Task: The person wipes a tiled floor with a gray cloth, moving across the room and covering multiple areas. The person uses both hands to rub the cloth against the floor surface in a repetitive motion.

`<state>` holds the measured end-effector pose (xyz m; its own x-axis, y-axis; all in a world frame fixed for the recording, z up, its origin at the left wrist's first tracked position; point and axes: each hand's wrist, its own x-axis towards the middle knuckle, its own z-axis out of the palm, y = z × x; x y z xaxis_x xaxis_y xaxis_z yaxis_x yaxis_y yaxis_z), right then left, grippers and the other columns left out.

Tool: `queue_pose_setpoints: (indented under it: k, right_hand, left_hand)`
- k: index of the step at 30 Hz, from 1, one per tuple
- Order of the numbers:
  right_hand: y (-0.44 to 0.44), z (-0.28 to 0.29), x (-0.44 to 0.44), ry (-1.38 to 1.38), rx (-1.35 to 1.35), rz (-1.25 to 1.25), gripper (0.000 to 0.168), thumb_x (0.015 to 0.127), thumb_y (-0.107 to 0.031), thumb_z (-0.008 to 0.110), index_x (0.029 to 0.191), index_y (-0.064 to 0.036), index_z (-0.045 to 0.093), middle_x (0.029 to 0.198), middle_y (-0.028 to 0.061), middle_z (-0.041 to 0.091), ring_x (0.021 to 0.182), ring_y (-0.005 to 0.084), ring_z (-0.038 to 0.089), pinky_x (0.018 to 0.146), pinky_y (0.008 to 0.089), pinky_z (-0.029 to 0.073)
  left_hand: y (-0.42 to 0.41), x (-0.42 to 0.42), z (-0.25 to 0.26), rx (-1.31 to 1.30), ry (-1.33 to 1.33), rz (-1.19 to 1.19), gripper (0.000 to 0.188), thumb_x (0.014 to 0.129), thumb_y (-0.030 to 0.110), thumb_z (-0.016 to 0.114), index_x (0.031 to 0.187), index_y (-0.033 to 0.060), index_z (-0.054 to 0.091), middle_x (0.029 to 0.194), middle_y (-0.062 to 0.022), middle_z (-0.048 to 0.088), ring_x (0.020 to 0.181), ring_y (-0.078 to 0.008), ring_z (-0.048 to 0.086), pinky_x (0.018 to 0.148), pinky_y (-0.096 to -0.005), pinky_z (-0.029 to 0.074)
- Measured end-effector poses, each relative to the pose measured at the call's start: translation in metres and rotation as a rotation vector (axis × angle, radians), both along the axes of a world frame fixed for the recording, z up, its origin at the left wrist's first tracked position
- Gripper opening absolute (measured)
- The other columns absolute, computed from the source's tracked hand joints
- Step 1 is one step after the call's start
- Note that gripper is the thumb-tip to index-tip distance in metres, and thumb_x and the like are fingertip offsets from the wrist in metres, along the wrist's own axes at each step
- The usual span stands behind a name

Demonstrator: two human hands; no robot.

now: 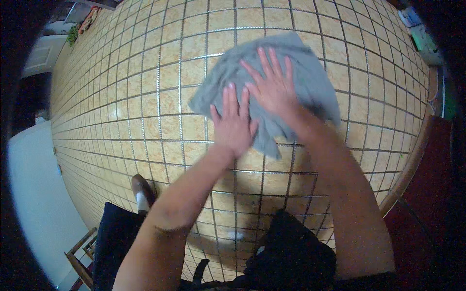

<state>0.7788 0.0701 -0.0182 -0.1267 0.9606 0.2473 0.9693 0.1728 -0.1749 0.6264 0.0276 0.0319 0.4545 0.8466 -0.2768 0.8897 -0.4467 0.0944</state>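
A grey cloth (313, 83) lies spread and wrinkled on the tiled floor (145, 123), one corner trailing towards me. My left hand (233, 123) presses flat on its near left part, fingers apart. Farther out and to the right, my right hand (273, 87) rests palm down on the cloth with its fingers spread. The thumb of the right hand comes close to the left hand's fingertips. Neither hand grips the fabric; both push down on it from above.
My shoe (142, 188) stands on the tiles at the lower left. A white panel (32, 174) and a wooden frame (78, 258) border the left side. Along the right runs a raised brown edge (409, 167) beside a dark red surface (418, 203). Green leaves (72, 35) show at the upper left.
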Motion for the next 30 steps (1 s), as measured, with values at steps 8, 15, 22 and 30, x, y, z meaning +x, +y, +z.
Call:
queue_pose_setpoints:
  k: [8, 15, 22, 30]
  right_hand:
    - [-0.075, 0.012, -0.11, -0.03, -0.321, 0.364, 0.057, 0.088, -0.045, 0.047, 0.138, -0.016, 0.046, 0.151, 0.0191, 0.025, 0.141, 0.0387, 0.017, 0.108, 0.0665, 0.006]
    - [-0.188, 0.021, -0.176, 0.183, -0.334, 0.954, 0.048, 0.083, -0.033, 0.052, 0.126, -0.011, 0.056, 0.148, 0.0121, 0.035, 0.141, 0.0283, 0.024, 0.113, 0.0544, 0.012]
    - [-0.045, 0.002, -0.2, 0.125, -0.19, 0.647, 0.05, 0.084, -0.035, 0.054, 0.129, -0.013, 0.053, 0.15, 0.011, 0.033, 0.14, 0.0283, 0.025, 0.111, 0.0565, 0.014]
    - [0.061, -0.008, -0.219, -0.027, 0.017, 0.011, 0.054, 0.085, -0.037, 0.056, 0.133, -0.012, 0.05, 0.15, 0.0124, 0.032, 0.14, 0.0299, 0.024, 0.11, 0.0589, 0.016]
  left_hand:
    - [-0.076, -0.134, 0.012, -0.21, 0.089, -0.096, 0.084, 0.085, 0.038, 0.057, 0.148, 0.0018, 0.015, 0.154, -0.0249, 0.008, 0.143, -0.0374, 0.011, 0.108, -0.0594, 0.021]
    - [-0.268, -0.208, 0.007, -0.432, 0.073, 0.103, 0.086, 0.08, 0.047, 0.062, 0.146, 0.0063, 0.026, 0.15, -0.0254, 0.02, 0.142, -0.0387, 0.016, 0.106, -0.0642, 0.016]
    - [-0.085, -0.206, 0.005, -0.233, 0.041, 0.163, 0.091, 0.083, 0.05, 0.059, 0.148, 0.003, 0.017, 0.153, -0.0248, 0.009, 0.143, -0.0388, 0.01, 0.103, -0.0684, 0.018]
    - [0.123, -0.236, 0.008, -0.148, 0.058, -0.283, 0.099, 0.076, 0.051, 0.067, 0.151, 0.0182, 0.011, 0.158, -0.0107, 0.001, 0.145, -0.0287, 0.006, 0.103, -0.0683, 0.022]
